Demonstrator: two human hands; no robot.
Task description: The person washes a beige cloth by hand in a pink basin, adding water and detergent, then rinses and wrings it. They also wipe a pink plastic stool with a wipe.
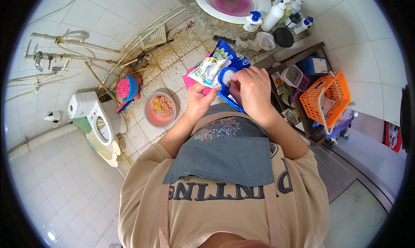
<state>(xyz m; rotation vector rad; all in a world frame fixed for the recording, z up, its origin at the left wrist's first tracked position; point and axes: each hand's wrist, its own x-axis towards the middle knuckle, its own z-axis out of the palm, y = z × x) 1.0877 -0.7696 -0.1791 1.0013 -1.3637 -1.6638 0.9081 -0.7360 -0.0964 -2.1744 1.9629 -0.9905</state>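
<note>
A blue and white plastic packet (pixel 210 69) with a leaf print is pinched between the thumb and fingers of my left hand (pixel 201 98), above my apron. My right hand (pixel 254 87) is at the round blue-rimmed opening (pixel 227 75) beside it, fingertips bent into or over its white middle. Whether those fingertips grip anything is hidden. A blue flap or lid hangs below the opening, between the hands. The dark blue part of the packet (pixel 238 61) stretches towards the counter. Behind the packet, something pink (pixel 190 77) shows in part.
A basin (pixel 149 118) with cloth and a yellow block stands on the tiled floor, left of my left arm. Ahead is a stone counter (pixel 207 24) with a sink (pixel 201 4) and pump bottles (pixel 275 16). An orange basket (pixel 340 100) sits on the right-hand rack; a toilet (pixel 87 106) is left.
</note>
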